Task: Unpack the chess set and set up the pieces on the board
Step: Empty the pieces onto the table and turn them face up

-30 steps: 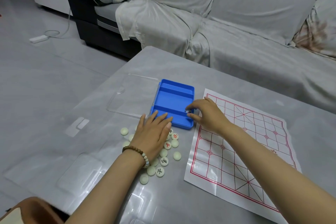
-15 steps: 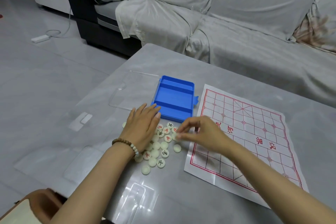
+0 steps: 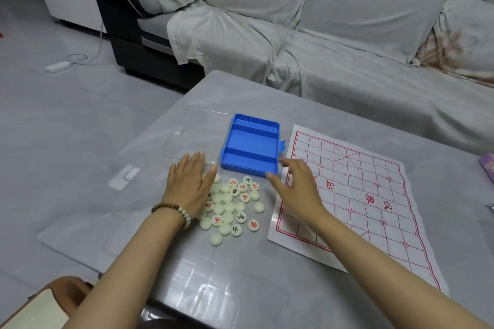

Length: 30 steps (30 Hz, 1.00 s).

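Seen from above: a grey table (image 3: 307, 115) in front of a covered sofa (image 3: 347, 21). Left hand (image 3: 188, 185), bead bracelet (image 3: 172, 212) at the wrist, flat and palm down, fingers spread and released, grasping nothing, resting over the left edge of a heap of pale round chess pieces (image 3: 231, 205). Just beyond the fingertips, an empty blue box (image 3: 251, 148) with a clear lid (image 3: 195, 136) beside it. Right hand (image 3: 298, 188) open and loose, holding nothing, fingertips beside the box's near corner, palm over the left edge of the paper board (image 3: 361, 195), bare of pieces.
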### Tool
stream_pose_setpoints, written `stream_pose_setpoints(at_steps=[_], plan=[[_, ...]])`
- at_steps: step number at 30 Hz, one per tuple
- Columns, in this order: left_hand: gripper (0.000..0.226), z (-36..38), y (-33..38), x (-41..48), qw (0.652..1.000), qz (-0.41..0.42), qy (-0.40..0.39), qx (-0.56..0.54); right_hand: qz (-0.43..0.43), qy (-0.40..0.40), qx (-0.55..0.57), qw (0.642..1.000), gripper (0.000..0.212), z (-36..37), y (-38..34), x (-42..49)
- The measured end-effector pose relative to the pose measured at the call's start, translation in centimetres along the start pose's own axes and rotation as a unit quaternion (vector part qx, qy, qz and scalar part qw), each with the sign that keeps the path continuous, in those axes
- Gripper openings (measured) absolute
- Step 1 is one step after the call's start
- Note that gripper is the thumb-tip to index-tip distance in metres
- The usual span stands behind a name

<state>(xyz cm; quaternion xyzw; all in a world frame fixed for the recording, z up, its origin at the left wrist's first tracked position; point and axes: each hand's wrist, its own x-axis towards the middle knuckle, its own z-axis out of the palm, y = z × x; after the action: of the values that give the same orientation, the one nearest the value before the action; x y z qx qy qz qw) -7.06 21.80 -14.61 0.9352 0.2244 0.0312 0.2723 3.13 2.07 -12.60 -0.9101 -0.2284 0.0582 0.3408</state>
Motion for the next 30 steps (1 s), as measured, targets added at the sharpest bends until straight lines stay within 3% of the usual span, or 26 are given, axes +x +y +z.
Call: stream_pose_setpoints(at_steps=[2,4,7,13,16,19,21,23,25,26,28,30], plan=[[0.059,0.2,0.2,0.4,1.000,-0.013,-0.004,0.009,0.095,-0.024,-0.044,0.994,0.058,0.4,0.2,2.0],[0.058,0.3,0.5,0.7,1.000,-0.013,-0.013,0.012,0.124,-0.052,-0.067,0.989,0.059,1.2,0.2,3.3],[0.056,0.8,1.5,1.3,1.000,0.003,-0.027,-0.005,0.106,-0.033,-0.031,0.993,0.051,2.6,-0.1,4.6],[0.061,1.3,2.2,2.4,0.993,-0.007,-0.015,-0.119,0.063,0.042,0.142,0.987,0.038,2.8,-1.8,4.7],[0.060,1.3,2.9,2.4,0.991,0.004,0.002,-0.130,0.116,0.048,0.315,0.941,0.042,2.1,-2.8,4.9],[0.060,0.5,3.9,2.4,0.971,0.028,0.105,-0.214,0.157,0.065,0.441,0.881,0.040,0.7,-3.7,4.8],[0.046,-0.5,5.2,2.0,0.937,0.047,0.188,-0.291,0.151,0.080,0.485,0.858,0.040,-0.9,-3.9,4.5],[0.027,-1.3,6.6,1.1,0.915,0.053,0.221,-0.335,0.143,0.090,0.515,0.840,0.040,-2.9,-3.7,3.8],[0.024,-1.5,8.3,0.2,0.890,0.017,0.165,-0.424,0.133,0.104,0.521,0.837,0.040,-5.3,-2.9,2.4],[0.032,-1.5,9.3,-0.2,0.871,-0.014,0.096,-0.483,0.126,0.110,0.521,0.837,0.039,-6.4,-2.2,1.6],[0.049,-1.1,11.3,-1.1,0.812,-0.069,-0.072,-0.575,0.119,0.121,0.530,0.831,0.039,-8.7,-0.7,-0.6],[0.054,-0.4,13.0,-2.3,0.747,-0.084,-0.156,-0.640,0.125,0.131,0.533,0.827,0.039,-10.9,0.9,-3.1]])
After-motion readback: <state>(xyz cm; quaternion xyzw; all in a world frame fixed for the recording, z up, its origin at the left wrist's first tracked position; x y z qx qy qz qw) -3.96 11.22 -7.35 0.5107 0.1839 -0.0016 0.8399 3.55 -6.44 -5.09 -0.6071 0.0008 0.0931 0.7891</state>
